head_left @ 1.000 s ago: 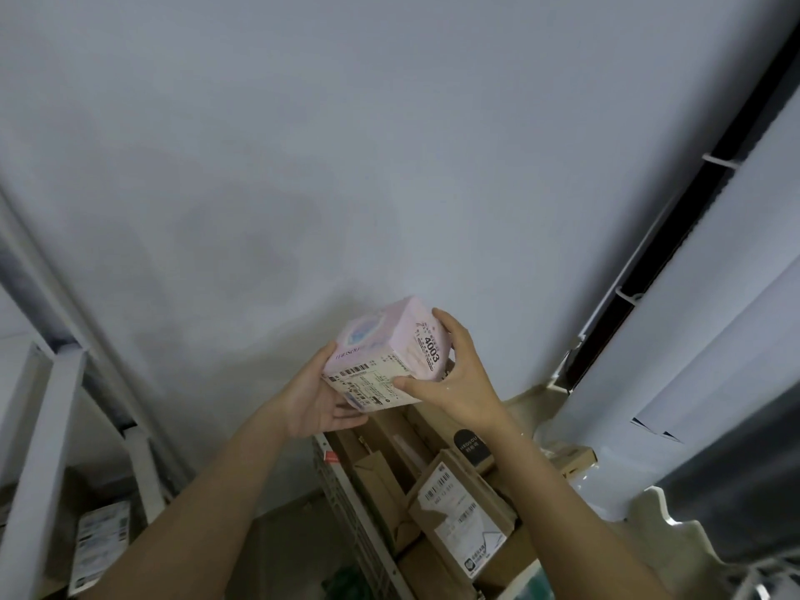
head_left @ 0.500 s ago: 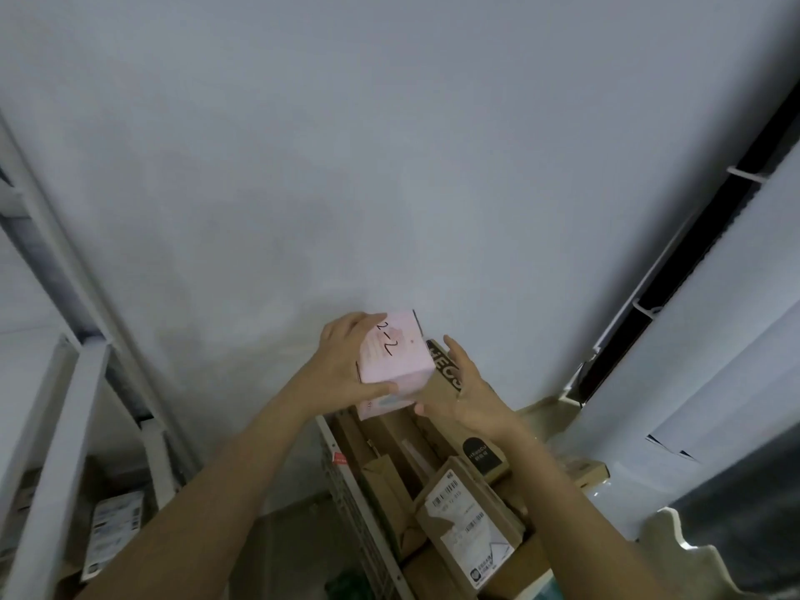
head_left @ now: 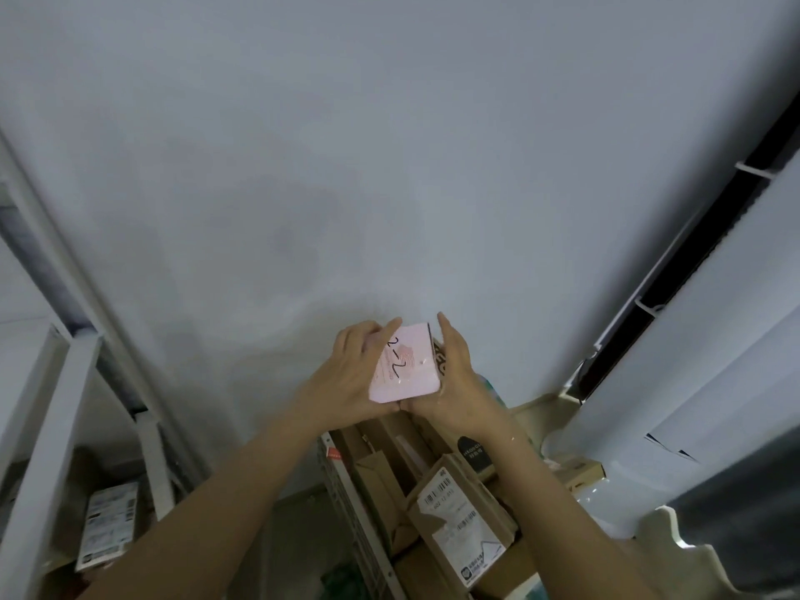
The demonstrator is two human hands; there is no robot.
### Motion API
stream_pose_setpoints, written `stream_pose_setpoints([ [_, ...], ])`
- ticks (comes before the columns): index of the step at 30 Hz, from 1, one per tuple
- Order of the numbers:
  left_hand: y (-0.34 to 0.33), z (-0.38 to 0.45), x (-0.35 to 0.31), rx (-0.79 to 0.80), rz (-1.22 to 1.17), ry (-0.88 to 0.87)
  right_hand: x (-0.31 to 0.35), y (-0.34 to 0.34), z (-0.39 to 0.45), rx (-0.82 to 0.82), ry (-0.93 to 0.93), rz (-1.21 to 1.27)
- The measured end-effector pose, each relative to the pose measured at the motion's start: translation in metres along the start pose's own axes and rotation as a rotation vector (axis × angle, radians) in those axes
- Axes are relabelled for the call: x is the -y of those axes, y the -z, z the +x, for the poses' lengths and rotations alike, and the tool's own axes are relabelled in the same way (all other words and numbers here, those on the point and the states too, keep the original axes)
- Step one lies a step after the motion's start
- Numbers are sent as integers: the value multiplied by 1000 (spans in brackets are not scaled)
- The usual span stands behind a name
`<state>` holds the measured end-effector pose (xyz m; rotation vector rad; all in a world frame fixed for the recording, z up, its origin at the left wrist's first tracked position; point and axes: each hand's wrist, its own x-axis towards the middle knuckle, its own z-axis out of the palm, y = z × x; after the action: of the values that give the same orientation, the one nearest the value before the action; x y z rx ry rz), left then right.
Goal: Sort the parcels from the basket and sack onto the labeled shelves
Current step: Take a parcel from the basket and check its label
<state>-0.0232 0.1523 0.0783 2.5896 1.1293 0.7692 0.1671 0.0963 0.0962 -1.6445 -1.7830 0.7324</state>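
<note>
Above the basket: a pink box (head_left: 407, 365) is held up in front of the grey wall (head_left: 389, 166), between both hands.
Pink box: a small parcel with rounded corners, its broad face turned to the camera; "2-2" is handwritten on it in dark marker over a faint printed pattern.
Left hand (head_left: 346, 378): wraps the box's left side, fingers curled over the upper left edge, thumb low near the bottom corner.
Right hand (head_left: 454, 374): flat against the box's right edge, fingers straight and pointing up; the heel of the palm meets the left hand under the box.
Basket (head_left: 346, 482): a white slatted crate below the hands, packed with brown cardboard parcels standing on edge.
Labelled parcel (head_left: 463, 530): a brown box near the front of the basket, with a white shipping label and barcode facing up.
Dark-printed carton (head_left: 472, 452): directly behind the right wrist, partly hidden.
Shelf frame (head_left: 52, 426): white metal uprights at the left, with a labelled package (head_left: 108, 530) on a lower level.
Right side: a white panelled unit (head_left: 692, 339) with a dark gap running along it.
</note>
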Motion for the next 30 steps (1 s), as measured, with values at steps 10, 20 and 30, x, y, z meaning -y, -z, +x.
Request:
stream_pose_setpoints([
  [10,-27,18,-52,-58,-271,425,-67,13,-64,-97,-237,-66],
  [20,-72,-9,-166,83,-444,184,-98,27,-239,-518,-664,-80],
  [30,-126,-110,-363,425,-524,-179,-71,40,-499,-817,-1043,-98],
])
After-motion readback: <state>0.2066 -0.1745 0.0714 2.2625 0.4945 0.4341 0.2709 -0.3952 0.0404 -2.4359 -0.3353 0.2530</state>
